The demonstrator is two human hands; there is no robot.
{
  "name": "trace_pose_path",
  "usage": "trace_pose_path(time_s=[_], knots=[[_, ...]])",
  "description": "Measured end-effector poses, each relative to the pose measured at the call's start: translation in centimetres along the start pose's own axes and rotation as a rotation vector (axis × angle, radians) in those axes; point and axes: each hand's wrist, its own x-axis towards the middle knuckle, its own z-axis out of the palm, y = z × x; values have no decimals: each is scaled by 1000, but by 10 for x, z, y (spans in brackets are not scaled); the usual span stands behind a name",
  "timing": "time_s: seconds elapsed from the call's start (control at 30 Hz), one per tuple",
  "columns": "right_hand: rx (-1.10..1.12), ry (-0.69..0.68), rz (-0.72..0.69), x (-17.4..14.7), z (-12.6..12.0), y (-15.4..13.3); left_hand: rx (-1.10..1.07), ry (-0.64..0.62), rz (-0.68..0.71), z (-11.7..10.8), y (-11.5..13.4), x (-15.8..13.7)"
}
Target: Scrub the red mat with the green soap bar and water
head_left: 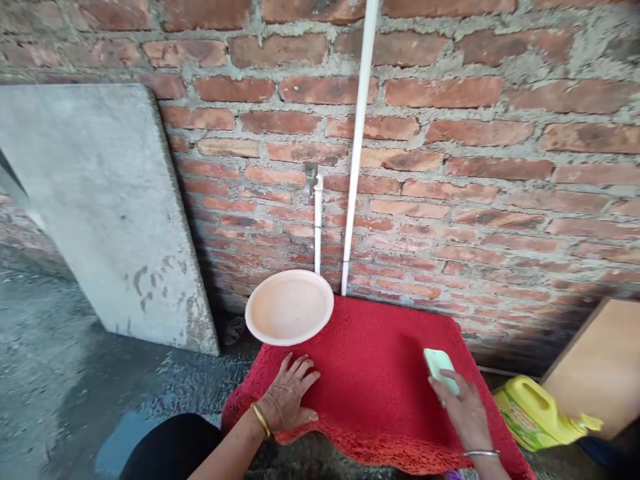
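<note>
A red shaggy mat (370, 373) lies spread over a raised surface against the wall, its fringed edge hanging toward me. My left hand (290, 393) rests flat on the mat's left part, fingers spread, holding nothing; a gold bangle circles that wrist. In my right hand (463, 403) is a pale green scrub brush (441, 365), gripped by its sides over the right part of the mat. Its underside is hidden, so I cannot tell whether it touches the mat. Just beyond my left fingers, a pale pink basin (289, 308) sits at the mat's back left corner.
Behind stands a brick wall (450, 140) with a tap (311, 180) and a white pipe (359, 133). At left, a concrete slab (115, 207) leans on it above wet floor (195, 387). A yellow jug (537, 413) lies to the right near a tan board (600, 367).
</note>
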Motion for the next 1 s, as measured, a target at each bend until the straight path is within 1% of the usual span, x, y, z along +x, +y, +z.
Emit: trace_pose_path(time_s=[0.1, 0.17, 0.23, 0.3, 0.37, 0.43, 0.47, 0.53, 0.67, 0.73, 0.77, 0.83, 0.93, 1.0], knots=[[102, -154, -167, -44, 47, -58, -54, -53, -184, -25, -5, -6], [122, -277, -294, -77, 72, -102, -45, -83, -325, -38, -10, -9], [91, -365, -394, -106, 91, -147, -33, -121, -439, -48, -14, -10], [48, -401, -475, -130, 106, -187, -16, -149, -530, -54, -16, -9], [-4, -414, -532, -144, 116, -214, 12, -163, -599, -58, -17, -7], [-71, -415, -556, -147, 120, -224, 42, -166, -643, -61, -18, -6], [-106, -415, -551, -144, 120, -222, 50, -172, -663, -63, -19, -5], [-157, -403, -494, -130, 113, -204, 50, -203, -705, -66, -23, -5], [-233, -309, -281, -96, 89, -152, 53, -248, -777, -67, -33, -9], [-242, -259, -229, -90, 81, -141, 78, -241, -797, -65, -37, -11], [-227, -249, -231, -91, 80, -143, 89, -239, -807, -64, -38, -12], [-174, -274, -279, -104, 87, -160, 100, -246, -820, -60, -41, -14], [-130, -367, -406, -133, 110, -204, 74, -284, -791, -57, -43, -14], [-133, -404, -492, -147, 125, -228, 50, -313, -759, -55, -44, -12]])
